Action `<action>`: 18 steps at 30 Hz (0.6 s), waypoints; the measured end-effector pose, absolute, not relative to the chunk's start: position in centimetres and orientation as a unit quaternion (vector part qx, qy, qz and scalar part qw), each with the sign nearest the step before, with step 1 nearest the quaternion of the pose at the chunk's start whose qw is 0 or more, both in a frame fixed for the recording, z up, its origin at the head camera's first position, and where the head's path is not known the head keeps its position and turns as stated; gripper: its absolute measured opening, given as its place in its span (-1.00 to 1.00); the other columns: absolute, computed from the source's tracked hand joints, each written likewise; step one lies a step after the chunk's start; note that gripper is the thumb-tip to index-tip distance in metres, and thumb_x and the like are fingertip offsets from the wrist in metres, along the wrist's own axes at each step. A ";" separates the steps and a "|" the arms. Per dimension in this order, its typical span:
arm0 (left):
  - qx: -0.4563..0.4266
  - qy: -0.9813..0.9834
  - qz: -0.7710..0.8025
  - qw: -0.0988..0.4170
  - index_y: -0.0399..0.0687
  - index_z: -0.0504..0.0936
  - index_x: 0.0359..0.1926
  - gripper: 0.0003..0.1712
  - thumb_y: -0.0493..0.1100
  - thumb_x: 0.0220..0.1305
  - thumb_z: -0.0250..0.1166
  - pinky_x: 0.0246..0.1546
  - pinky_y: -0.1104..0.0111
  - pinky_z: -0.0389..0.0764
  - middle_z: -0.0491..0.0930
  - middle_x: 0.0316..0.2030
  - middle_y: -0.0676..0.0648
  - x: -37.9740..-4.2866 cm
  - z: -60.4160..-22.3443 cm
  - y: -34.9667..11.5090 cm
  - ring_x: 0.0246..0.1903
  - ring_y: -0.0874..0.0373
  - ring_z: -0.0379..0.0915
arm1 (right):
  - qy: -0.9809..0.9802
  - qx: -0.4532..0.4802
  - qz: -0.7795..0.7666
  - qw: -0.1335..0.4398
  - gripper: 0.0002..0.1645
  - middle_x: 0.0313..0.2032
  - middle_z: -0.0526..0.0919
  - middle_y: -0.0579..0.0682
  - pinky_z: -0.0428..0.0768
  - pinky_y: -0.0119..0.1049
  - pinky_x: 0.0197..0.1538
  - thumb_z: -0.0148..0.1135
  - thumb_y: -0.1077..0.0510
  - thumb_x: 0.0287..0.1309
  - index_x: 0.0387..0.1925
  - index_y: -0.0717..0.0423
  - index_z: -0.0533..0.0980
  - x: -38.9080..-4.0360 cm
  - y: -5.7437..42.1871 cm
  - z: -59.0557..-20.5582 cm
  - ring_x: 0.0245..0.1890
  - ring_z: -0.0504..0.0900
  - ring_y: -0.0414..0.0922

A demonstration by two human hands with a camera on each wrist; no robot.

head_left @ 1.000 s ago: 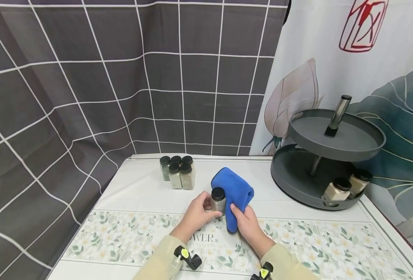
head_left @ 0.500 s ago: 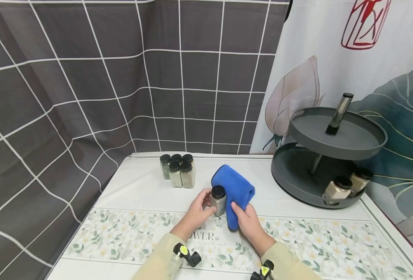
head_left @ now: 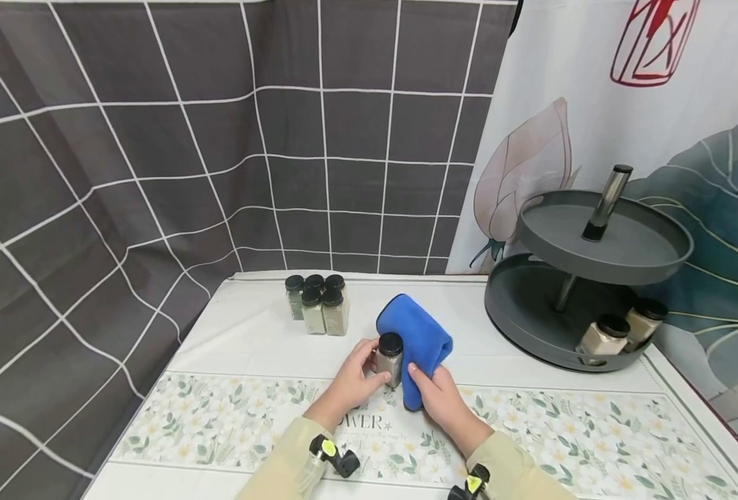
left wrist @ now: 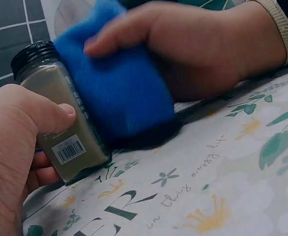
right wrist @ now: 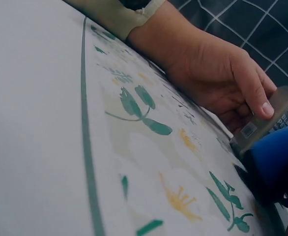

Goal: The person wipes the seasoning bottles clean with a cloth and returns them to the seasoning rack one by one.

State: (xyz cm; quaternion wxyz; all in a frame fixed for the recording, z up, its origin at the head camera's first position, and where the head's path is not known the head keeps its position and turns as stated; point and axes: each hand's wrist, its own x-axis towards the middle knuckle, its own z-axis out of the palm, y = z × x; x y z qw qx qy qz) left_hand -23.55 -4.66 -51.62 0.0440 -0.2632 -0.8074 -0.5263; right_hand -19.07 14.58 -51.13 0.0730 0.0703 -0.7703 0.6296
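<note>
A square glass spice jar (head_left: pixel 390 361) with a black lid stands on the tablecloth, and my left hand (head_left: pixel 351 380) grips it with the thumb across its front. In the left wrist view the jar (left wrist: pixel 68 132) shows a barcode label and greyish-brown contents. My right hand (head_left: pixel 445 399) holds a folded blue cloth (head_left: pixel 415 333) and presses it to the jar's right side. The cloth (left wrist: pixel 119 93) hides part of that side. In the right wrist view, the left thumb lies along the jar (right wrist: pixel 262 125) beside the cloth.
Several black-lidded jars (head_left: pixel 325 309) stand grouped at the back left. A grey two-tier round tray (head_left: pixel 512 340) stands at the right, with two jars (head_left: pixel 605 340) on its lower tier. A dark grid curtain (head_left: pixel 356 187) hangs behind the table.
Both hands stay by the jar, with the cloth against its side. The jar and cloth shift only slightly; the head view tilts a little.
</note>
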 end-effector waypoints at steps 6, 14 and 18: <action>-0.257 -0.814 -0.517 0.055 -0.29 0.42 0.31 -0.34 -0.34 0.19 0.42 -0.09 0.29 0.59 0.48 -0.01 -0.14 -23.6 -51.6 -4.5 -0.18 0.08 0.46 | -0.778 0.076 0.618 0.076 -0.46 0.22 0.55 0.29 0.32 0.12 0.39 0.01 0.12 0.51 0.33 0.41 0.35 -19.1 14.6 -51.1 0.29 0.49 0.17; -0.229 -0.823 -0.519 0.033 -0.20 0.37 0.36 -0.30 -0.25 0.25 0.42 0.13 0.20 0.57 0.54 0.16 -0.18 -23.5 -51.5 -4.3 0.10 -0.05 0.51 | -0.788 0.076 0.604 0.089 -0.48 0.18 0.58 0.29 0.37 0.14 0.35 0.04 0.13 0.50 0.29 0.42 0.38 -18.9 14.6 -51.0 0.25 0.53 0.19; -0.213 -0.832 -0.511 0.036 -0.12 0.40 0.32 -0.33 -0.17 0.24 0.46 0.08 0.25 0.59 0.59 0.08 -0.11 -23.6 -51.6 -4.3 0.04 0.03 0.54 | -0.790 0.077 0.602 0.088 -0.49 0.18 0.58 0.28 0.35 0.14 0.36 0.05 0.14 0.49 0.29 0.42 0.39 -19.0 14.6 -51.1 0.25 0.53 0.18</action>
